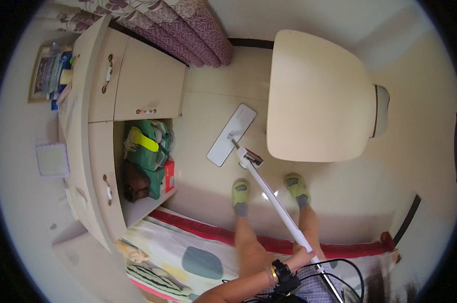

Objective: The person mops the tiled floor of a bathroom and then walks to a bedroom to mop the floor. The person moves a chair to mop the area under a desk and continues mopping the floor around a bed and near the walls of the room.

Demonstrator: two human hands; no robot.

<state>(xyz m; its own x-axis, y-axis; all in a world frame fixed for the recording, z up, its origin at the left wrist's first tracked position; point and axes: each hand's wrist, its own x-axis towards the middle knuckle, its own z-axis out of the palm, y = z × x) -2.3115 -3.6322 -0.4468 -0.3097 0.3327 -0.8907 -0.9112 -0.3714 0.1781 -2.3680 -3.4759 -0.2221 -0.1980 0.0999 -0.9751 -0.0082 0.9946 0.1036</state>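
My left hand (300, 258) grips the white pole of a flat mop (276, 200), just above its silver lower-right section. A black strap and a gold-coloured bangle are on that wrist. From the hand the pole slants up and left to a white rectangular mop head (231, 134) lying on the tiled floor. The head sits between the desk's open compartment and a cream seat. My right hand is out of view. Two green slippers (240, 192) are on my feet, on either side of the pole.
A cream chair seat (315, 98) stands at right. The desk (99, 94) on the left has an open compartment with green bags (143, 157) and a red box (169, 176). A purple curtain (198, 34) hangs behind. A bed with a red edge (213, 231) is below.
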